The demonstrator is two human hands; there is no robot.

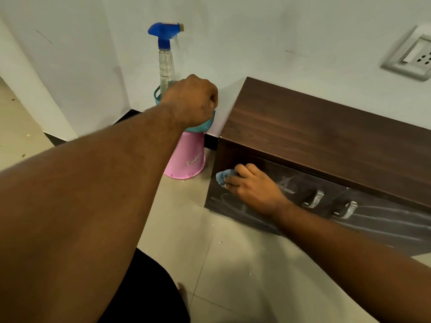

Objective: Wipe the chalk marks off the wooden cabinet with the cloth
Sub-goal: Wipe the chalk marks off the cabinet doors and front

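A low dark wooden cabinet (pixel 326 136) stands on the floor against the wall at the right. White chalk marks (pixel 384 215) streak its front doors. My right hand (pixel 251 190) presses a small blue cloth (pixel 222 177) against the upper left corner of the cabinet front. My left hand (pixel 193 101) is closed in a fist over the rim of a teal basket (pixel 205 125), and whether it grips anything there is hidden.
The teal basket sits on an upturned pink bucket (pixel 184 159) left of the cabinet. A spray bottle with a blue trigger head (pixel 166 59) stands in the basket. Two metal handles (pixel 313 199) stick out from the cabinet doors. A wall socket (pixel 412 54) is at upper right.
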